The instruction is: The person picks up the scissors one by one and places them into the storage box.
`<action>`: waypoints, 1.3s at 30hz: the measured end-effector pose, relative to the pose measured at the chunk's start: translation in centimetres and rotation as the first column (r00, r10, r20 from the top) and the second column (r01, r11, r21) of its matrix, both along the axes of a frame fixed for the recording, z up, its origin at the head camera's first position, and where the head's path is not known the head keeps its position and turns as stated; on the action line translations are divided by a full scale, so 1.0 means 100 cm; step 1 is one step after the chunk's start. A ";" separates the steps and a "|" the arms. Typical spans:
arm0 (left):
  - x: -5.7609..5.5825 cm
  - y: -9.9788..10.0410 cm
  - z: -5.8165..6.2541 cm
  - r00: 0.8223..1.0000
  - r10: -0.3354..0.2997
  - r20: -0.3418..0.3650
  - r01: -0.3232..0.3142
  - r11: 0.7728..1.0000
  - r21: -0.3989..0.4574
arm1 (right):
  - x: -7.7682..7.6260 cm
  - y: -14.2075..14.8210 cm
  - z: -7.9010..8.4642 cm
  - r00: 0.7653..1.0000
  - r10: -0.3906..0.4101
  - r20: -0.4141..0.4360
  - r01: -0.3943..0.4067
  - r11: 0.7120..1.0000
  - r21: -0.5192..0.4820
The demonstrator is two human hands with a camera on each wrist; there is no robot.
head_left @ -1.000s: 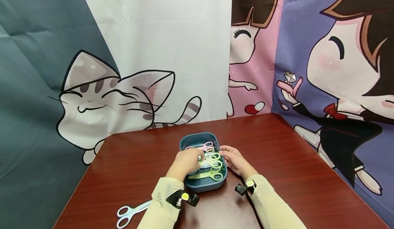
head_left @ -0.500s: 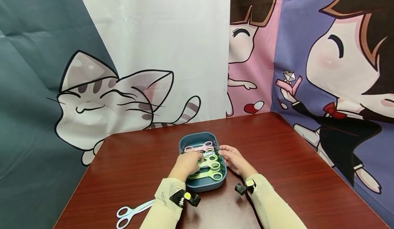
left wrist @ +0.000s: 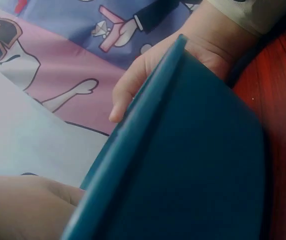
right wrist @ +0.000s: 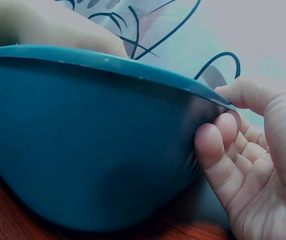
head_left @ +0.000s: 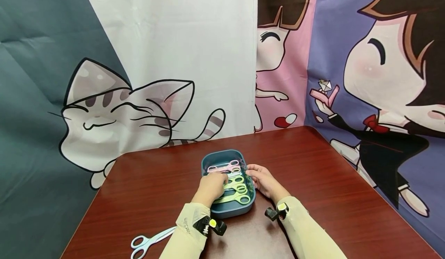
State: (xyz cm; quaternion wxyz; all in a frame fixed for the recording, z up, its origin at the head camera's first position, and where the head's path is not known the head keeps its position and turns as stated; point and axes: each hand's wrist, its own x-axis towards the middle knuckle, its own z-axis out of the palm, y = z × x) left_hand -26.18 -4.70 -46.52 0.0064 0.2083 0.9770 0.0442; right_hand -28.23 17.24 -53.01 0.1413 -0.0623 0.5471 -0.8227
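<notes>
A blue plastic basin (head_left: pixel 231 213) stands on the table with several pairs of scissors lying inside. Pink scissors (head_left: pixel 233 167) are at its far end, and yellow-green scissors (head_left: pixel 245 199) lie nearer me. My left hand (head_left: pixel 210 186) reaches over the left rim, its fingers down among the middle scissors; the fingertips are hidden, even in the left wrist view, where the basin wall (left wrist: pixel 198 150) blocks them. At the right side, my right hand (head_left: pixel 263 179) pinches the rim, thumb on top and fingertips against the outer wall, plain in the right wrist view.
Light blue scissors (head_left: pixel 147 242) lie on the reddish-brown table (head_left: pixel 167 189) at the front left, blades partly covered by my left sleeve (head_left: pixel 184 232). A printed cartoon cloth (head_left: pixel 194 50) hangs behind the table.
My left hand has drawn back slightly toward me and to the left, uncovering more of the pink scissors. My right hand stays at the rim.
</notes>
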 end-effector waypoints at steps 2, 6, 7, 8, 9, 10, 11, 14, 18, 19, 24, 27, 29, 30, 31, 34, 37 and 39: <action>0.001 0.001 -0.001 1.000 0.007 -0.005 -0.007 1.000 -0.004 | 0.000 0.000 0.000 1.000 -0.001 -0.001 0.001 1.000 0.003; 0.000 0.001 -0.002 1.000 0.018 -0.005 -0.018 1.000 -0.004 | -0.001 0.000 -0.001 1.000 -0.005 -0.001 0.005 1.000 0.008; 0.000 0.001 -0.002 1.000 0.020 -0.002 -0.020 1.000 -0.003 | -0.001 0.000 -0.001 1.000 -0.007 0.001 0.007 1.000 0.009; 0.000 0.001 -0.002 1.000 0.021 0.000 -0.021 1.000 0.000 | -0.001 0.000 -0.002 1.000 -0.008 0.003 0.008 1.000 0.009; 0.000 0.001 -0.001 1.000 0.023 0.005 -0.023 1.000 0.004 | -0.001 0.000 -0.002 1.000 -0.009 0.005 0.009 1.000 0.008; 0.000 0.001 -0.001 1.000 0.023 0.008 -0.023 1.000 0.009 | -0.001 0.000 -0.002 1.000 -0.009 0.006 0.009 1.000 0.009; 0.001 0.000 0.000 1.000 0.022 0.012 -0.022 1.000 0.016 | -0.001 0.000 -0.003 1.000 -0.008 0.008 0.008 1.000 0.010; 0.002 -0.004 0.002 1.000 0.001 0.000 -0.001 0.999 0.047 | -0.001 -0.001 -0.003 1.000 -0.004 0.014 0.003 1.000 0.010; 0.004 -0.016 0.009 0.995 -0.077 -0.067 0.083 0.992 0.096 | -0.001 -0.001 -0.002 1.000 0.000 0.011 -0.001 1.000 0.011; 0.005 -0.021 0.012 0.992 -0.096 -0.085 0.105 0.989 0.108 | -0.001 -0.001 -0.002 1.000 0.001 0.010 -0.001 1.000 0.011; 0.015 -0.055 0.032 0.987 -0.108 -0.121 0.131 0.971 0.201 | 0.000 0.000 -0.001 1.000 0.004 0.004 -0.004 1.000 0.011; 0.027 -0.080 0.040 0.993 -0.063 -0.096 0.084 0.969 0.234 | 0.001 0.002 -0.002 1.000 -0.002 0.007 0.002 1.000 0.015; 0.036 -0.097 0.043 0.998 -0.023 -0.066 0.038 0.972 0.232 | 0.001 0.003 -0.003 1.000 -0.009 0.011 0.009 1.000 0.020; 0.041 -0.106 0.044 0.999 -0.002 -0.044 0.012 0.975 0.224 | 0.001 0.004 -0.004 1.000 -0.009 0.011 0.009 1.000 0.023; 0.045 -0.115 0.043 1.000 0.018 -0.021 -0.013 0.977 0.214 | 0.001 0.004 -0.004 1.000 -0.009 0.011 0.009 1.000 0.024; 0.059 -0.141 0.038 0.992 0.058 0.111 -0.079 0.979 0.190 | 0.000 0.003 -0.004 1.000 -0.006 0.009 0.005 1.000 0.022; 0.073 -0.161 0.031 0.961 0.075 0.266 -0.129 0.973 0.190 | -0.001 0.001 -0.003 1.000 0.003 -0.004 -0.003 1.000 0.014; 0.081 -0.170 0.025 0.930 0.093 0.357 -0.170 0.967 0.192 | -0.001 0.000 -0.002 1.000 0.003 -0.011 -0.003 1.000 0.012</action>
